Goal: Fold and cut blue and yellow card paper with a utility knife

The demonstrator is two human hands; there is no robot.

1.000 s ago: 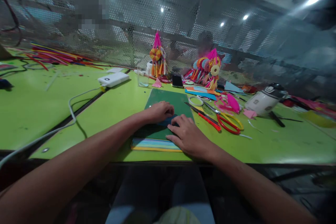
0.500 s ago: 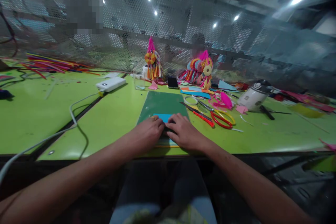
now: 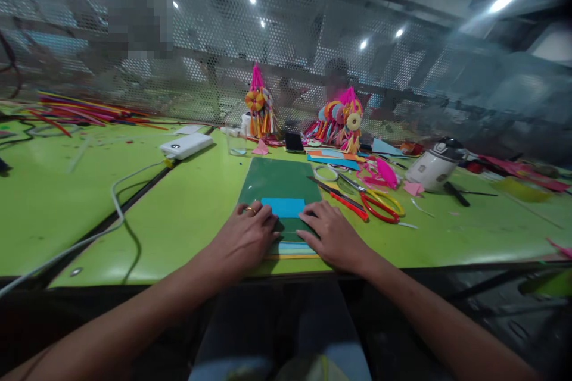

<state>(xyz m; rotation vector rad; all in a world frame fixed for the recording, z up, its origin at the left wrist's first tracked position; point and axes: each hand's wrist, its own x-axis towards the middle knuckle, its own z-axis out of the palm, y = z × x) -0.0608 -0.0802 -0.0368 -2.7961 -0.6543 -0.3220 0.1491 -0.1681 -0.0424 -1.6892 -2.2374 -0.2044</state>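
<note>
Right hand (image 3: 333,232): fingers loosely bent, thumb set apart, fingertips at the near right corner of a rectangular strip of bright blue paper (image 3: 283,208); not closed around anything.
Left hand (image 3: 248,238): fingers curled, a gold-coloured ring on one, at the strip's near left corner; whether any paper is pinched beneath them, cannot tell.
Blue strip: lying flat, crosswise, between the hands.
Change noted: half a second earlier the left hand covered the strip's left part and sat close to the right; it now stands further left, and far more of the strip shows. Judged meaning: the strip seems spread and steadied at both ends, rather than worked at its middle.
Beneath it: one dark green rectangular board (image 3: 279,175), smooth-faced.
At the board's near edge: layered pale blue, green and yellow-orange paper sheets (image 3: 297,250).
Right of the board: one slim red-handled, dark-bladed cutting tool (image 3: 354,208); one pair of metal scissors (image 3: 363,192) with red and yellow handles.
Further right: one white flask with black lid (image 3: 433,168), tilted in view.
Left: one white plastic box (image 3: 186,146) with pale cable.
Supporting all: lime-green surface (image 3: 201,208).
</note>
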